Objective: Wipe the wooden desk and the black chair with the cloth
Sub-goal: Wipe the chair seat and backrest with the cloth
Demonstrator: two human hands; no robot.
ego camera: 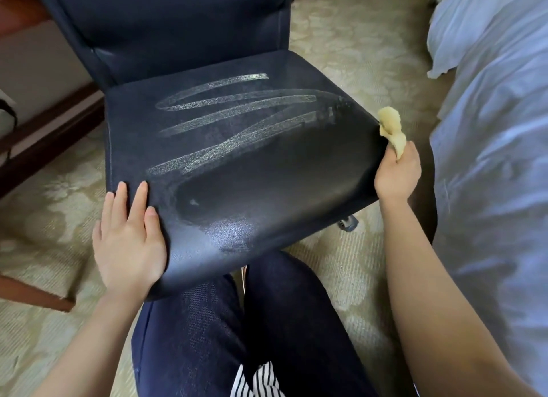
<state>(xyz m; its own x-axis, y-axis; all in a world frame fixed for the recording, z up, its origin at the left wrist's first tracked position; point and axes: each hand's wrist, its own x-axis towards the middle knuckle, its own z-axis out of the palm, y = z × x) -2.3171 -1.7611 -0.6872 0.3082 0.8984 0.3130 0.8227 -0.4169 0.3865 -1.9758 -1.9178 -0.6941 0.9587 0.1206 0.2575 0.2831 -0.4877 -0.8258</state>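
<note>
The black chair (237, 165) fills the middle of the view, its seat facing me and its backrest rising at the top. Pale zigzag streaks (231, 108) cross the far half of the seat, while the near half looks dark and smooth. My left hand (129, 236) lies flat on the seat's front left corner, fingers apart, holding nothing. My right hand (397, 174) is at the seat's right edge, closed around a bunched yellow cloth (391, 129) that sticks up above the fist and touches the edge. A dark wooden desk edge (17, 8) shows at the top left.
A bed with white-blue bedding (489, 129) runs along the right, close to the chair. Patterned beige carpet (355, 40) covers the floor. A dark wooden rail (50, 135) and a brown furniture piece (35, 292) stand at the left. My knees in dark jeans (252, 322) are below the seat.
</note>
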